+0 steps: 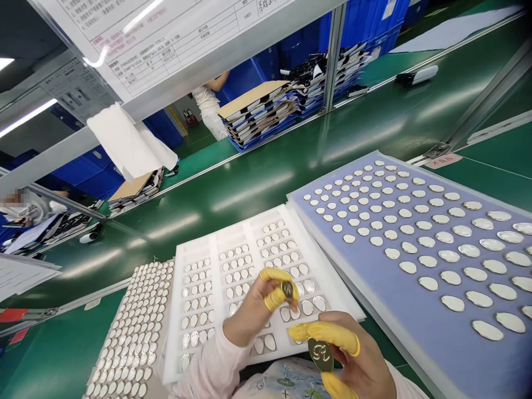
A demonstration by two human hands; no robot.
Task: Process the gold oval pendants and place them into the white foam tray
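My left hand (266, 296), in yellow finger cots, pinches a small dark oval badge (287, 290) with a mark on its face. Lower and to the right, my right hand (353, 354), also in yellow finger cots, holds a gold oval badge (320, 354) by its edges, its embossed letter-like mark facing me. Both hands are raised over the near right part of a white foam tray (216, 249), where shiny oval pieces (236, 274) stand in rows of slots. The two badges are apart from each other.
On the right, a blue-violet sheet (361, 271) bears many spaced oval pieces. On the left, a board (164, 310) is packed with similar ovals. A green conveyor (233, 194) runs behind, with stacked folders (257, 113) beyond. A document holder (174, 50) hangs overhead; people work across the line.
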